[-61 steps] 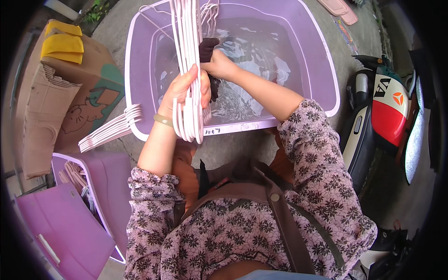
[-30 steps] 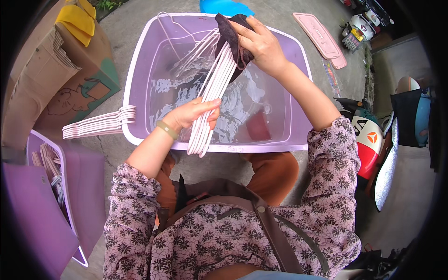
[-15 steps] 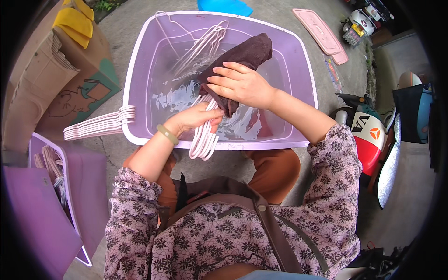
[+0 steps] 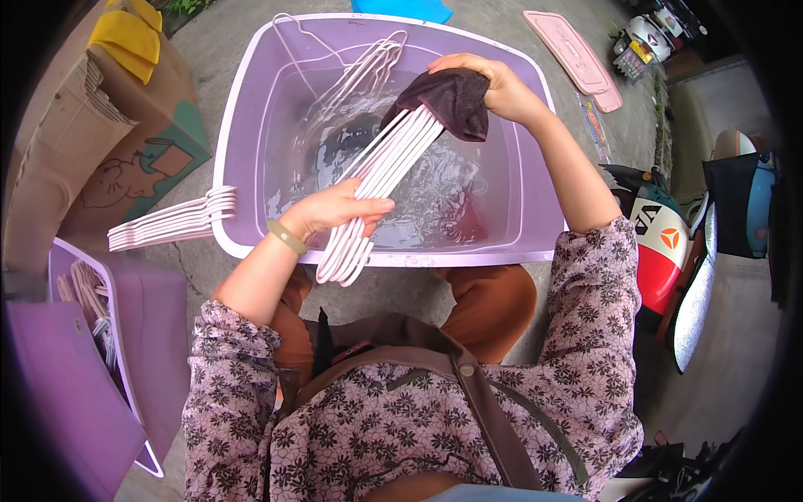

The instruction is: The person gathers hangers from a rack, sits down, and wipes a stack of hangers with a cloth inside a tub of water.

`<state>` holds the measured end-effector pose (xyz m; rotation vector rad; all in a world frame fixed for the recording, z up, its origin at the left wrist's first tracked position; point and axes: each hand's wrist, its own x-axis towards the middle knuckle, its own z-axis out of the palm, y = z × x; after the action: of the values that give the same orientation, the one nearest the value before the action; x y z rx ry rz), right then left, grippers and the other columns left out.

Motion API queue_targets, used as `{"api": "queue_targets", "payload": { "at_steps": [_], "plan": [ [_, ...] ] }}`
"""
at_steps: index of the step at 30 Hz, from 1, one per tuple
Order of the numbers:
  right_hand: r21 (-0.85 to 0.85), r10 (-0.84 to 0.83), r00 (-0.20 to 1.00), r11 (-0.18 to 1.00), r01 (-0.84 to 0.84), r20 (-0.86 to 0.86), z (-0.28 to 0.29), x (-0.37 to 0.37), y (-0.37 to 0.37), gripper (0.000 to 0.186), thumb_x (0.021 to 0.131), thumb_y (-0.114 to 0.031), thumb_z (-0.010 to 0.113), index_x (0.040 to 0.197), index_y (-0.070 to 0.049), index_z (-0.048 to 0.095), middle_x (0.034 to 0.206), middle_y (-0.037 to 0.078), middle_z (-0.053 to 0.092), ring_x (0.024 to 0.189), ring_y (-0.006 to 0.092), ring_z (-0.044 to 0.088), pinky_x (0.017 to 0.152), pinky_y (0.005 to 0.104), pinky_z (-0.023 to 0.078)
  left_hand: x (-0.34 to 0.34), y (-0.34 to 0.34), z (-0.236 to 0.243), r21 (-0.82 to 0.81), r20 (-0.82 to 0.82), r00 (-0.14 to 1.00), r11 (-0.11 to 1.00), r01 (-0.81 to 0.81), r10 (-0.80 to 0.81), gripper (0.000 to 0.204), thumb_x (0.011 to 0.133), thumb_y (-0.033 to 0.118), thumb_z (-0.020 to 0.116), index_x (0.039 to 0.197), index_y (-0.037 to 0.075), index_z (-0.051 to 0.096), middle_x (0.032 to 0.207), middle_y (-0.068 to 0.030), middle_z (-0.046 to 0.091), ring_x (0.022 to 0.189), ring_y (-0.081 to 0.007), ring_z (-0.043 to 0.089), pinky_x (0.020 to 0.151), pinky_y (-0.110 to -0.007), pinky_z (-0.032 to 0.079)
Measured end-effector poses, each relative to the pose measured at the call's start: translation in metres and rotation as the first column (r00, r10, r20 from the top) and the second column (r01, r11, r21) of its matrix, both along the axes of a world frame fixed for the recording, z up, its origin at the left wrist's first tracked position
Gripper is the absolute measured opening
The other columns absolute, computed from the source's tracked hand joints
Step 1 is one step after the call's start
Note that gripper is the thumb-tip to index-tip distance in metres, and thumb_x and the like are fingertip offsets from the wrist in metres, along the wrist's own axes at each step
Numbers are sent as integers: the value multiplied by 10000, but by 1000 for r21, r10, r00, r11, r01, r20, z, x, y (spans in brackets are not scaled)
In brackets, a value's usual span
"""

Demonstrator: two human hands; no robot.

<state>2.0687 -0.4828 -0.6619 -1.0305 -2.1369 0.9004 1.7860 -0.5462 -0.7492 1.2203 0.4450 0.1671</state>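
Observation:
A bundle of pale pink clothes hangers (image 4: 386,171) slants over a purple tub (image 4: 244,151) of water. Near the hook ends, my left hand (image 4: 341,207) is closed round the bundle. At the far end my right hand (image 4: 495,85) grips a dark brown cloth (image 4: 447,94), which wraps over the hanger ends. The hooks stick out over the tub's near rim. More hangers (image 4: 368,69) stand partly in the water at the back of the tub. Another row of hangers (image 4: 171,219) hangs by its hooks on the left rim.
To the left stand a cardboard box (image 4: 125,159) with a yellow cloth (image 4: 130,38) and a second purple bin (image 4: 155,335) with hangers inside. A pink lid (image 4: 573,58) lies on the ground at far right. A red and white scooter (image 4: 661,251) stands at the right.
My right hand has slid the cloth up and away along the bundle to its far end, baring the hangers' middle. My left hand stays near the hooks, shifted slightly left.

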Motion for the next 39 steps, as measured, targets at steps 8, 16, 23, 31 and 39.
{"api": "queue_targets", "payload": {
  "at_steps": [8, 16, 23, 31, 39],
  "plan": [
    [-421, -230, 524, 862, -281, -820, -72, -15, -11, 497, 856, -269, 569, 1250, 10, 451, 1284, 182, 470, 1132, 267, 508, 962, 367, 422, 5, -4, -13, -5, 16, 999, 1000, 30, -29, 358, 910, 304, 520, 637, 76, 485, 558, -23, 532, 532, -98, 563, 515, -229, 449],
    [181, -575, 643, 658, 731, -506, -63, -59, -13, 131, 823, -147, 645, 829, -17, 627, 760, 35, 628, 690, 129, 567, 617, 296, 446, 20, -15, 1, -44, 24, 998, 998, -50, 52, 346, 925, 299, 490, 716, 31, 558, 643, -84, 620, 573, -136, 600, 572, -249, 487],
    [580, -546, 805, 586, 566, -234, -79, -18, -5, 197, 732, -172, 666, 911, -92, 656, 875, 130, 655, 835, 296, 638, 673, 345, 505, 12, -12, 5, 10, 5, 995, 995, -97, 96, 372, 938, 315, 454, 756, 13, 571, 630, -102, 615, 480, -145, 584, 470, -241, 482],
    [296, -220, 685, 955, 6, 695, -164, -69, -62, 395, 798, -400, 597, 619, -49, 605, 551, 116, 581, 500, 296, 591, 470, 380, 467, -11, 20, 31, -226, 339, 795, 864, -450, 503, 404, 953, 361, 402, 938, -11, 560, 688, -101, 632, 581, -153, 627, 545, -261, 528],
    [-511, 461, 379, 859, 37, 802, -303, -67, -61, 416, 856, -247, 543, 1248, -126, 479, 1140, 157, 553, 1044, 282, 553, 775, 424, 503, -8, 37, 19, -107, 271, 766, 809, -578, 583, 331, 960, 328, 400, 978, 25, 531, 711, -75, 622, 591, -103, 592, 546, -210, 486]
  ]
}}
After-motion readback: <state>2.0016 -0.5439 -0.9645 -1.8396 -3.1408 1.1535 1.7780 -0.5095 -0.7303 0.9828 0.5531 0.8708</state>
